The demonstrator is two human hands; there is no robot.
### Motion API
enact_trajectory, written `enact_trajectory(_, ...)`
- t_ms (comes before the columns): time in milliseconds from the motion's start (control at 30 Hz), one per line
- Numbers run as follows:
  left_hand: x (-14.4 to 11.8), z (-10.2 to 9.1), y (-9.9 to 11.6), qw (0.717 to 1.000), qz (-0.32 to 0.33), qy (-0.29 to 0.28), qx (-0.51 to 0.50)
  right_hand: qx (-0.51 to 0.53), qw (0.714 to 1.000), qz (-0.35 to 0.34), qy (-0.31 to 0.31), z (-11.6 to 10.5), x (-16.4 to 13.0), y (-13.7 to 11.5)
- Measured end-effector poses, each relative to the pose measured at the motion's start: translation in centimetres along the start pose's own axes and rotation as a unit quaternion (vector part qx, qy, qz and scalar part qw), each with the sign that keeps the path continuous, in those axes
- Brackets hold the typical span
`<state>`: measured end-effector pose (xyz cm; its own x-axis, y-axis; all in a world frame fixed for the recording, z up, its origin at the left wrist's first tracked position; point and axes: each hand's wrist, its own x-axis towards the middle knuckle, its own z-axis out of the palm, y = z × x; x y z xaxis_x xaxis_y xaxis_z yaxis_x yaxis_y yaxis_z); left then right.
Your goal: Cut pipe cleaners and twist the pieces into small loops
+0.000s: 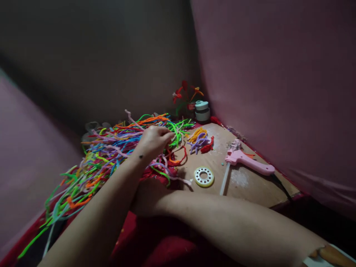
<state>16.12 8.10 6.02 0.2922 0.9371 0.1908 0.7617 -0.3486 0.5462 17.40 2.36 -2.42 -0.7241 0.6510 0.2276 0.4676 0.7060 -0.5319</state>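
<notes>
A wide heap of many-coloured pipe cleaners (pixel 111 148) lies under and around my left hand (pixel 155 139). The left fingers are closed in a pinch at the heap's right end, beside bright green pipe cleaners (pixel 179 131); what they hold, if anything, does not show. My right hand (pixel 148 196) rests low over the red cloth, close to loose lilac and green strands. Its fingers are hidden behind my left forearm.
On the brown board (pixel 214 159) lie a pink glue gun (pixel 247 162) with a clear stick, a white tape spool (pixel 204 176), and small orange, purple (pixel 198 142) and red bunches. A lidded jar (pixel 202 110) and red flowers (pixel 180 92) stand at the back corner, between pink curtains.
</notes>
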Motion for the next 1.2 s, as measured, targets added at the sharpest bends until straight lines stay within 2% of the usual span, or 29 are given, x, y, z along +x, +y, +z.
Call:
enact_trajectory(33, -0.9, -1.2, -0.7, 0.999, -0.005, 0.025, -0.028, 0.000, 1.000, 0.018, -0.018, 0.1, -0.3, -0.3)
enact_trajectory(100, -2.7, -3.4, -2.3, 0.996, -0.037, 0.042, -0.075, -0.014, 0.999, 0.032, -0.003, 0.3, -0.9, -0.8)
enact_trajectory(167, -4.2, -5.1, -4.2, 0.992, -0.079, 0.031, -0.093, -0.029, 0.999, 0.009, 0.014, 0.7, -1.4, -1.1)
enact_trajectory(233, -5.6, -5.9, -6.1, 0.986, -0.121, 0.022, -0.109, -0.033, 0.999, -0.024, 0.025, 1.3, -1.7, -1.1)
enact_trajectory(300, -6.6, -5.9, -8.0, 0.982, -0.136, 0.016, -0.129, -0.036, 0.998, -0.020, 0.057, 1.5, -1.8, -1.1)
enact_trajectory(367, -7.3, -5.4, -9.6, 0.983, -0.118, -0.018, -0.139, -0.058, 0.988, 0.037, 0.135, 1.2, -1.6, -0.8)
enact_trajectory(433, -7.8, -4.6, -10.9, 0.986, -0.086, -0.043, -0.134, -0.103, 0.964, 0.104, 0.222, 0.1, -1.4, -0.3)
enact_trajectory(500, -8.0, -3.9, -11.8, 0.992, -0.067, -0.024, -0.100, -0.165, 0.931, 0.194, 0.259, -1.3, -1.2, 0.3)
enact_trajectory(567, -8.0, -3.7, -12.2, 0.996, -0.060, -0.004, -0.060, -0.219, 0.915, 0.268, 0.207, -2.6, -1.1, 0.8)
enact_trajectory(600, -8.0, -3.8, -12.2, 0.997, -0.058, 0.005, -0.055, -0.240, 0.918, 0.276, 0.156, -3.1, -1.0, 0.9)
enact_trajectory(667, -8.2, -4.1, -12.1, 0.995, -0.058, 0.018, -0.079, -0.263, 0.913, 0.291, 0.108, -3.7, -1.0, 1.1)
enact_trajectory(800, -8.6, -4.9, -11.6, 0.982, -0.088, -0.005, -0.165, -0.286, 0.904, 0.283, 0.147, -3.9, -1.0, 1.0)
enact_trajectory(967, -8.7, -5.0, -11.3, 0.975, -0.121, 0.001, -0.185, -0.276, 0.919, 0.271, 0.071, -3.4, -0.9, 1.1)
enact_trajectory(1000, -8.7, -5.0, -11.3, 0.974, -0.126, 0.003, -0.188, -0.279, 0.920, 0.267, 0.071, -3.4, -1.0, 1.1)
enact_trajectory(1033, -8.7, -4.9, -11.4, 0.972, -0.129, 0.004, -0.195, -0.283, 0.918, 0.264, 0.086, -3.5, -1.1, 1.0)
enact_trajectory(1100, -8.8, -4.9, -11.6, 0.966, -0.129, 0.008, -0.224, -0.281, 0.911, 0.260, 0.154, -3.9, -1.3, 0.8)
enact_trajectory(1200, -9.0, -5.2, -11.9, 0.951, -0.118, 0.016, -0.284, -0.248, 0.890, 0.224, 0.310, -4.6, -1.8, 0.6)
